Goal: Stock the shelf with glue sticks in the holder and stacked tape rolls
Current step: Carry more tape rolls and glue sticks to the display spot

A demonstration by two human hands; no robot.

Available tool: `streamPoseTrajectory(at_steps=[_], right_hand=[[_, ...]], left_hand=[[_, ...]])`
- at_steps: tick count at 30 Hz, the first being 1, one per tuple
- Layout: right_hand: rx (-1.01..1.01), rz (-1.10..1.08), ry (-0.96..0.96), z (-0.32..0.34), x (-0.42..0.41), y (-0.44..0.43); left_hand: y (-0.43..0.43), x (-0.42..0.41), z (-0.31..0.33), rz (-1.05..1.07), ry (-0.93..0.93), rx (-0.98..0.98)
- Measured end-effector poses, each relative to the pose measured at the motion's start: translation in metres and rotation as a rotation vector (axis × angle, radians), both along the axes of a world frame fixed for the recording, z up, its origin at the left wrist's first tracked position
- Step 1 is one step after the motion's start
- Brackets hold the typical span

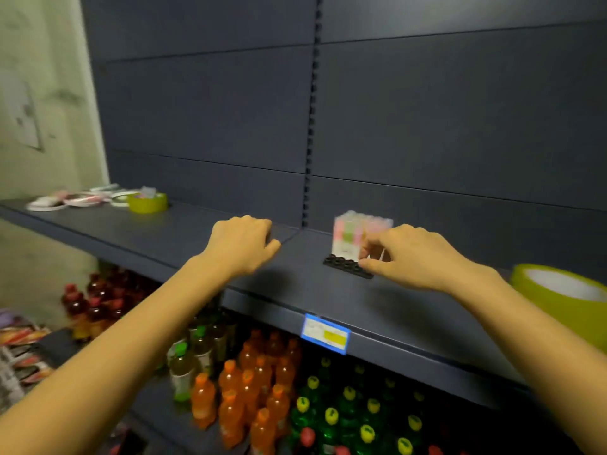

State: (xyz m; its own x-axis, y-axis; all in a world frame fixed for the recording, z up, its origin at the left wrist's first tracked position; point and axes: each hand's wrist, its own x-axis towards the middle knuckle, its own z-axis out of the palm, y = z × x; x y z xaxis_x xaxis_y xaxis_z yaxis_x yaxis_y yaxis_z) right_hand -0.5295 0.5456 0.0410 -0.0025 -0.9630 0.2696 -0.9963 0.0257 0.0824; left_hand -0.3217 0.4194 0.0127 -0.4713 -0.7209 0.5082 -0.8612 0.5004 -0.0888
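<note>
Your right hand pinches low on the glue sticks standing in the black holder mid-shelf. Your left hand rests curled, apparently empty. The sticks are likely light, stiff, smooth and tippy, so grip their barrels low. Tape rolls lie far left.

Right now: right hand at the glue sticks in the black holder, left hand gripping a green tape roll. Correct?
No. Head view: the left hand rests on the shelf, holding nothing; the green tape roll to its left sits apart. The right hand is at the glue sticks in the black holder.
</note>
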Motion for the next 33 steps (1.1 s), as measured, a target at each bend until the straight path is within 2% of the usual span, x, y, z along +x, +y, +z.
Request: streamPoseTrajectory(at_steps=[3,10,15,24,33], right_hand=[[0.006,0.113,-0.028,-0.007,0.055,-0.045],[0.043,0.220,-0.083,-0.024,0.190,-0.140],[0.085,0.275,-0.122,-0.032,0.268,-0.197],[0.092,0.250,-0.095,-0.028,0.333,-0.296],[0.081,0.153,-0.047,-0.016,0.356,-0.425]], left_hand=[[-0.023,0.069,-0.005,0.072,-0.002,0.013],[-0.067,0.221,-0.009,0.182,-0.040,0.018],[-0.097,0.295,-0.009,0.217,-0.075,0.015],[-0.181,0.354,-0.021,0.226,-0.030,0.063],[-0.309,0.365,-0.014,0.164,-0.094,0.077]])
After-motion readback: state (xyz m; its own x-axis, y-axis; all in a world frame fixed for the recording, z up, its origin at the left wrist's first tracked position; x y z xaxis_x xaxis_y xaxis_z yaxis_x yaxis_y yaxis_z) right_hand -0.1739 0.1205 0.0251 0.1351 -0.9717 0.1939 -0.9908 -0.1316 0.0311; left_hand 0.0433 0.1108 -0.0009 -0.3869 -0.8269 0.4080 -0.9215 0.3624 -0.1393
